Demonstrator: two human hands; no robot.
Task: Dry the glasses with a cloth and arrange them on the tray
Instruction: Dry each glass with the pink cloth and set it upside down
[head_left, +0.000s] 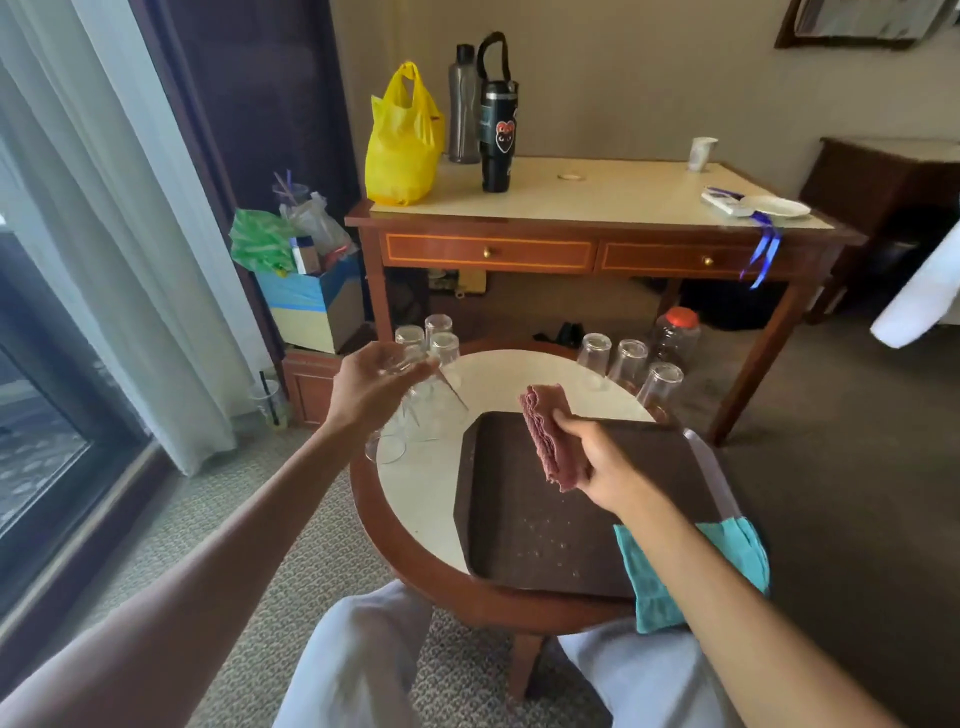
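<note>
dusty-pink folded cloth (550, 441) is pinched between thumb and fingers of the right hand (602, 467) at frame centre, above the dark brown rectangular tray (545, 545), while the clear glass tumbler (410, 371) is gripped in the curled left hand (371, 389), centre left, over the round cream-topped table (415, 493). the cloth is best pushed into the mouth and the tumbler turned against it, firmly held. its long axis is judged tilted, upper left to lower right, mouth apparently toward the cloth, though blurred.
</note>
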